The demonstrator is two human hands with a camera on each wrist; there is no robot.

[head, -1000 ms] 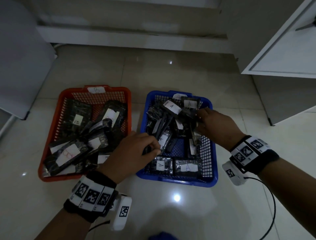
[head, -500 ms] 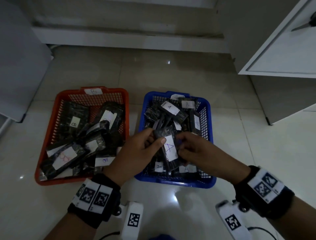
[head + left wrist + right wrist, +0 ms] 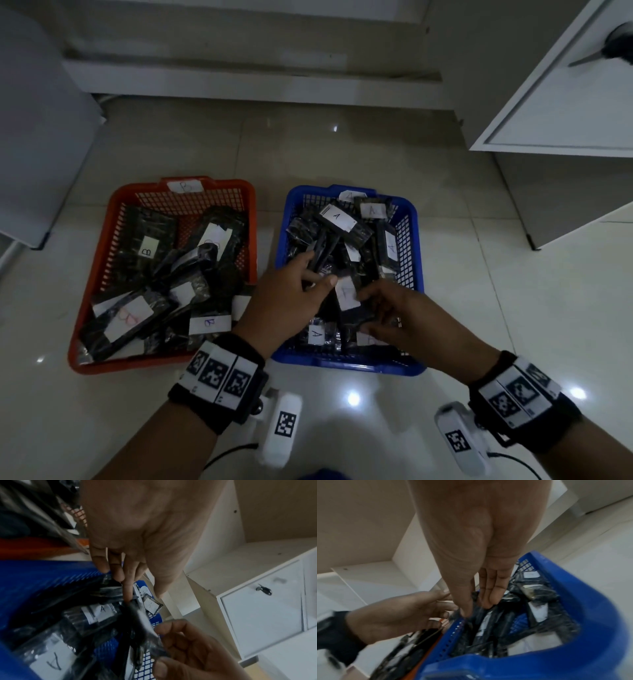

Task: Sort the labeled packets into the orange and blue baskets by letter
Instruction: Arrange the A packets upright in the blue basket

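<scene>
An orange basket (image 3: 137, 363) on the left holds several black packets labelled B. To its right, a blue basket (image 3: 349, 368) holds several labelled A. Over the blue basket's near half, my right hand (image 3: 366, 308) pinches a black packet (image 3: 346, 294) with a white label between thumb and fingers. The right wrist view shows this same packet (image 3: 481, 615) under the thumb. My left hand (image 3: 315, 270) reaches in from the left with straight fingers. In the left wrist view one fingertip touches the packet (image 3: 140, 626) at its far end, and the thumb stands apart.
The baskets sit side by side on a glossy tiled floor. A white cabinet (image 3: 565, 113) with a key in its door stands at the right. A low step (image 3: 257, 89) runs along the back. A grey panel (image 3: 37, 137) is at the left.
My right hand has come back from the far end of the blue basket to its near half. Both hands met on one labelled packet; the left thumb has since come off it.
</scene>
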